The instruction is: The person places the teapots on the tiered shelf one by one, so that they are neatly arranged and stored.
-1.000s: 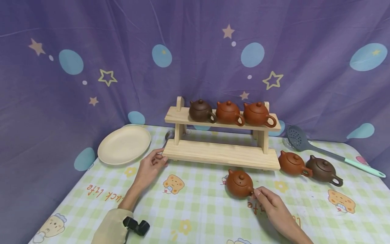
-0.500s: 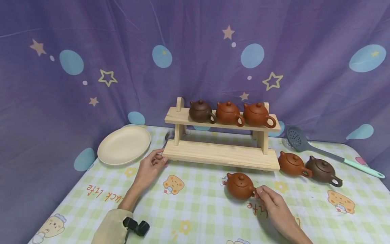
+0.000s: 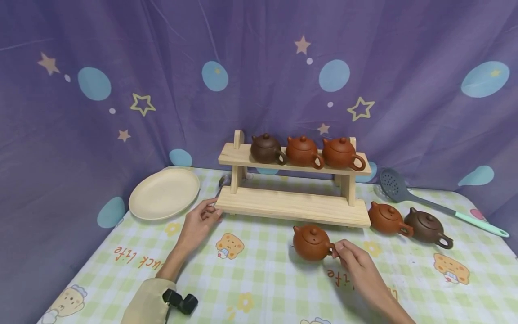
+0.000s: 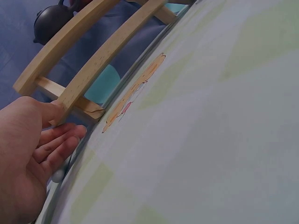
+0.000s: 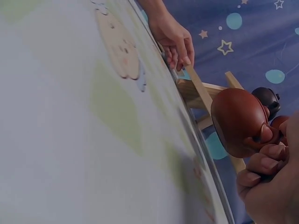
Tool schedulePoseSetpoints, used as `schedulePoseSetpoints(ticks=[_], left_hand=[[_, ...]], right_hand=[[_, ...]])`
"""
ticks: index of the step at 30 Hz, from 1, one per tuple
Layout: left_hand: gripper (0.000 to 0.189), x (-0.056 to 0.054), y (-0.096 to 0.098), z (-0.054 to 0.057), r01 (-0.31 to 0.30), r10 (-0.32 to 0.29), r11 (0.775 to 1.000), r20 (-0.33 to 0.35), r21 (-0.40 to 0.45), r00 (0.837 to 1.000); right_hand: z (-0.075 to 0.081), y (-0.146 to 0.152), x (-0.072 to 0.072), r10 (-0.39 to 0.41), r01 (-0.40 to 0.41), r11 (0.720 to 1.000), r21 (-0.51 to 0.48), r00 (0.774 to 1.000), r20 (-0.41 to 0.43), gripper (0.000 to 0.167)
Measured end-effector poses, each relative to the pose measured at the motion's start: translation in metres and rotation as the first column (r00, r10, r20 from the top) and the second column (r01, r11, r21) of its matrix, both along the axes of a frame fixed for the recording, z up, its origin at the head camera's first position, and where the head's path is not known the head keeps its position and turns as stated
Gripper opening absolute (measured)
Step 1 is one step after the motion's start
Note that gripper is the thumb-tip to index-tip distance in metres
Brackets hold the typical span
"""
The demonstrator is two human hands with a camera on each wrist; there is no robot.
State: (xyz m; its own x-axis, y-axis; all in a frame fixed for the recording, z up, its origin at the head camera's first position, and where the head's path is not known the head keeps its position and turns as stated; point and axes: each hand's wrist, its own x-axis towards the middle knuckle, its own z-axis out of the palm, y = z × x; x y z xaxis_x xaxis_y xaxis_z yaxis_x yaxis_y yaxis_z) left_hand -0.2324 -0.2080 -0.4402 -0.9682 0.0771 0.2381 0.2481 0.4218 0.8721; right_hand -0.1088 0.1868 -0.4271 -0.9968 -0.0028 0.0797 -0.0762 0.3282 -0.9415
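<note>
My right hand pinches the handle of a reddish-brown clay teapot. In the right wrist view the teapot hangs above the tablecloth, its spout side hidden. A two-tier wooden shelf stands just behind it. With thumb above and fingers below, my left hand holds the left end of the shelf's lower board, and the left wrist view shows this grip on the wood. The upper board carries a dark brown teapot and two reddish-brown teapots, one in the middle and one at right.
Right of the shelf sit a reddish-brown teapot and a dark brown teapot. Behind them lies a grey skimmer with a mint handle. A cream plate lies at left. Partly hidden by the shelf is a metal utensil.
The teapot in my right hand first shifts slightly right, then left and a little up, off the cloth. My left hand stays at the shelf's end.
</note>
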Motion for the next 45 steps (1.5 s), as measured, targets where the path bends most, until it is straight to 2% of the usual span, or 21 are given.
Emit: schedulePoseSetpoints(ticks=[6,7,17,37,45], left_hand=[[0.047,0.000,0.000,-0.001,0.004,-0.005,1.000,0.002,0.009,1.000],[0.046,0.002,0.002,0.003,0.002,-0.003,1.000,0.007,0.010,1.000],[0.047,0.002,0.001,0.000,0.012,-0.012,1.000,-0.005,0.012,1.000],[0.047,0.002,0.001,0.000,0.004,-0.004,1.000,-0.008,0.005,1.000],[0.047,0.001,0.000,0.000,0.007,-0.007,1.000,-0.011,-0.006,1.000]], right_hand=[[0.008,-0.003,-0.008,0.034,-0.035,0.999,-0.013,0.999,-0.026,0.033],[0.009,-0.004,-0.009,0.040,-0.041,0.999,-0.018,0.999,-0.028,0.033],[0.013,-0.013,-0.023,0.081,-0.086,0.995,-0.048,0.991,-0.106,0.035],[0.017,-0.045,-0.052,0.114,-0.126,0.974,-0.186,0.991,-0.074,0.034],[0.019,-0.060,-0.064,0.131,-0.145,0.970,-0.197,0.988,-0.080,0.032]])
